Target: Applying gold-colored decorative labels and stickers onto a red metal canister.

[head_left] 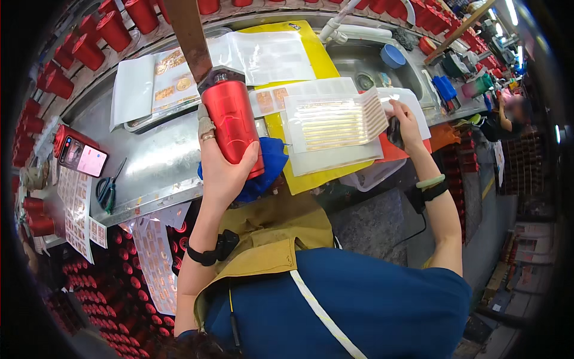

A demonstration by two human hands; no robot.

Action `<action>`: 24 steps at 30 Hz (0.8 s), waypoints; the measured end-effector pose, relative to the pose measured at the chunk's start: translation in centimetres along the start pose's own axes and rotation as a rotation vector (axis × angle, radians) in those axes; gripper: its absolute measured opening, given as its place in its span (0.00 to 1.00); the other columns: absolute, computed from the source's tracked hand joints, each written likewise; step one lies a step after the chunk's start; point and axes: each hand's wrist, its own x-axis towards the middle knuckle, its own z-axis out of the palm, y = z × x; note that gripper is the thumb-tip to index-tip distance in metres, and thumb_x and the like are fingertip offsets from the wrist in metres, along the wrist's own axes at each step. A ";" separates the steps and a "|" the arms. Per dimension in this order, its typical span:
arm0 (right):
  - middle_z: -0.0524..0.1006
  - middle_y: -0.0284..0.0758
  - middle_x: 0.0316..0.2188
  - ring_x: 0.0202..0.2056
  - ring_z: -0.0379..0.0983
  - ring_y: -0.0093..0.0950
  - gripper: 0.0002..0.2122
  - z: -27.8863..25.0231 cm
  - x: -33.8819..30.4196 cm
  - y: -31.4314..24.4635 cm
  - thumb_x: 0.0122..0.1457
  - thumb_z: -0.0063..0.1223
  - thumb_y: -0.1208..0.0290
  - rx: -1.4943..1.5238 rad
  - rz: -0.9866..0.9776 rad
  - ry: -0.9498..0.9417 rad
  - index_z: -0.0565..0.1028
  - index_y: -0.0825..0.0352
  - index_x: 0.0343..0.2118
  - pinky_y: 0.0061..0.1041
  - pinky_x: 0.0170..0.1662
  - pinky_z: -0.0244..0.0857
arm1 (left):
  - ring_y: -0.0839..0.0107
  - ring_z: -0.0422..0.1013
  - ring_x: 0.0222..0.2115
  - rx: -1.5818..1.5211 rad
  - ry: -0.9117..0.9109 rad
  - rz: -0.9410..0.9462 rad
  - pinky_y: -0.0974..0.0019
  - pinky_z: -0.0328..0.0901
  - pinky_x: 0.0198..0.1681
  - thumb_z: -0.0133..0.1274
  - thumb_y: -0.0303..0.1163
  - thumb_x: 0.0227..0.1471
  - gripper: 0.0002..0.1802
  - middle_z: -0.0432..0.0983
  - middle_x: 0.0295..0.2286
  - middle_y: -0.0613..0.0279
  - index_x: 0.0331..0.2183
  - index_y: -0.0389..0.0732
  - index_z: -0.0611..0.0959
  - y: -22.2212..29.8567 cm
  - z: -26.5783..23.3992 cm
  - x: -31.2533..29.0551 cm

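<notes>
1. One long stainless-steel workbench [155, 158] with a dull, scratched sheen spans the view; a steel sink basin [365, 60] is sunk into its far right end, and a round blue plastic cup [393, 55] sits at the basin's edge.
2. Rows of glossy red cylindrical tumblers [89, 51] line the far edge of the bench, and more fill the crates below its near-left side.
3. A flat yellow sheet [311, 51] lies across the middle of the bench, under clear plastic sleeves [263, 54] and white backing paper.
4. A white rectangular sticker sheet [335, 119] printed with close rows of thin gold strips stands tilted over the yellow sheet; the right hand [403, 122] grips its right edge together with a small dark tool, fingers curled shut around both.
5. A crumpled blue cloth [272, 164] lies at the near edge of the bench, just under the left hand.
6. A red metallic tumbler with a dark rim [232, 122], smooth and cylindrical, is held upright above the near edge of the bench, left of the sticker sheet; the left hand [221, 167] wraps it from below, thumb on one side and fingers on the other, pressed tight on the body.
7. A metal tray [158, 84] at the back left holds white sheets with round gold labels.
8. More label sheets [75, 206] hang over the left front edge.
9. A phone in a red case [81, 152], screen lit, lies on the left.
10. Dark-handled scissors [109, 188] lie just beside it.
</notes>
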 end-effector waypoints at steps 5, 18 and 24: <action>0.81 0.37 0.36 0.35 0.78 0.22 0.18 -1.8 1.5 1.2 0.65 0.56 0.63 -0.259 0.247 -0.068 0.77 0.73 0.49 0.22 0.40 0.71 | 0.59 0.62 0.59 0.020 -0.045 -0.012 0.58 0.60 0.62 0.64 0.32 0.52 0.52 0.59 0.60 0.46 0.68 0.32 0.51 0.6 -0.2 -0.1; 0.80 0.33 0.28 0.20 0.72 0.19 0.16 -2.8 0.3 -1.1 0.56 0.53 0.78 -0.303 0.311 -0.130 0.78 0.70 0.48 0.19 0.23 0.67 | 0.51 0.62 0.60 0.092 0.039 0.097 0.55 0.59 0.63 0.65 0.32 0.48 0.51 0.60 0.59 0.41 0.66 0.30 0.56 -0.6 0.4 0.2; 0.81 0.35 0.30 0.26 0.73 0.17 0.20 -3.6 1.2 1.4 0.58 0.57 0.72 -0.697 0.120 -0.171 0.74 0.74 0.53 0.21 0.26 0.66 | 0.44 0.69 0.52 0.119 0.043 0.045 0.51 0.64 0.57 0.64 0.35 0.46 0.47 0.68 0.53 0.39 0.62 0.31 0.61 -0.5 -0.2 0.2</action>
